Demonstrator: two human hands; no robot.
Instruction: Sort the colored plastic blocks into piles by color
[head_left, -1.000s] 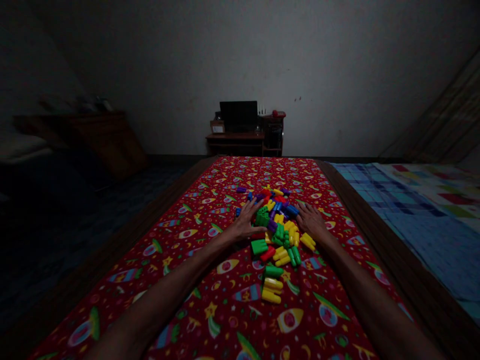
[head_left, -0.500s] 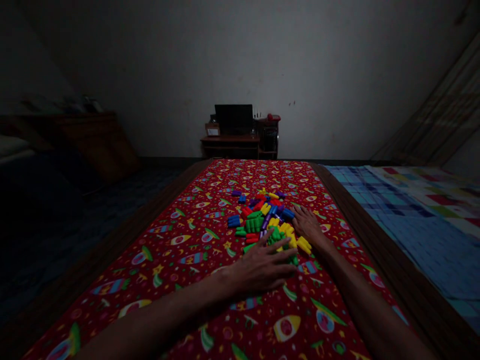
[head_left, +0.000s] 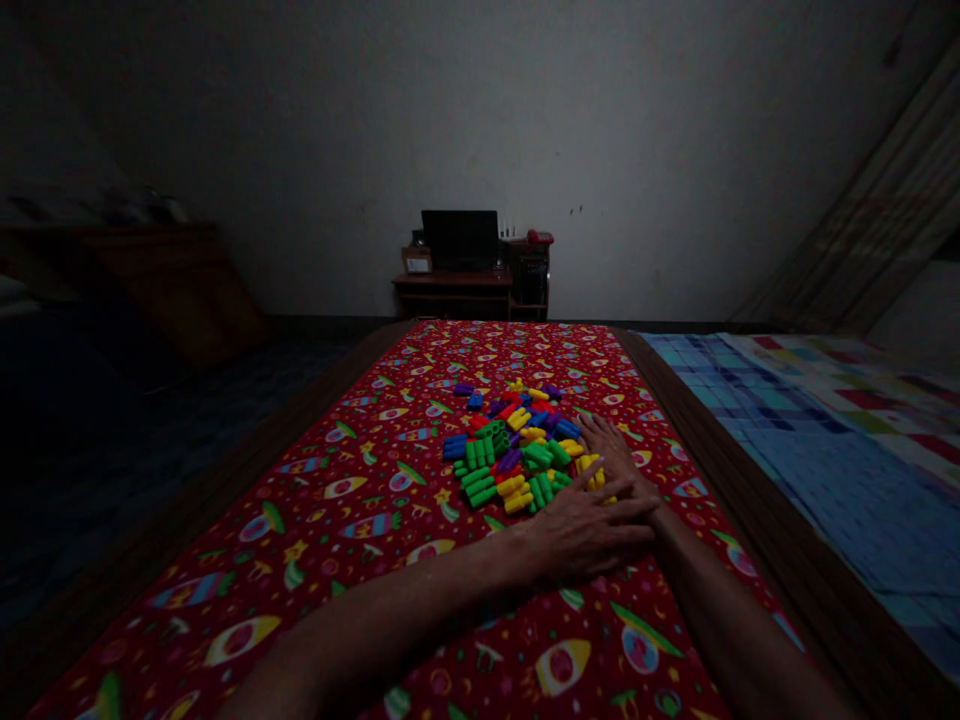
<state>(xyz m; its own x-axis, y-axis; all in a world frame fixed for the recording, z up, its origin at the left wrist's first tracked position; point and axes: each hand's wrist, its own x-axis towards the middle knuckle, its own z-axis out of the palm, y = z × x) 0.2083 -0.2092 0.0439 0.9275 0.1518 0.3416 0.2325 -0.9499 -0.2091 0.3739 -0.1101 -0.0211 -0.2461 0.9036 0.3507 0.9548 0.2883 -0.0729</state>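
A loose pile of plastic blocks in green (head_left: 480, 452), yellow (head_left: 514, 492), blue (head_left: 454, 447), red and purple lies on a red cloth (head_left: 360, 560) printed with rockets. My left hand (head_left: 589, 520) is spread at the near right edge of the pile, its fingertips reaching across to my right wrist. Beside the pile's right side, my right hand (head_left: 611, 450) lies with its fingers extended, close to yellow blocks (head_left: 591, 468). Neither hand grips a block.
Brown fabric (head_left: 675, 400) borders the red cloth on both sides. To the right lies blue checked bedding (head_left: 787, 470). A small desk (head_left: 454, 283) with a black monitor (head_left: 460, 238) stands by the far wall; a wooden cabinet (head_left: 165, 290) is at the left.
My left hand has moved right from over the pile to my right wrist, uncovering green and yellow blocks. My right hand stays beside the pile. The view has shifted slightly.
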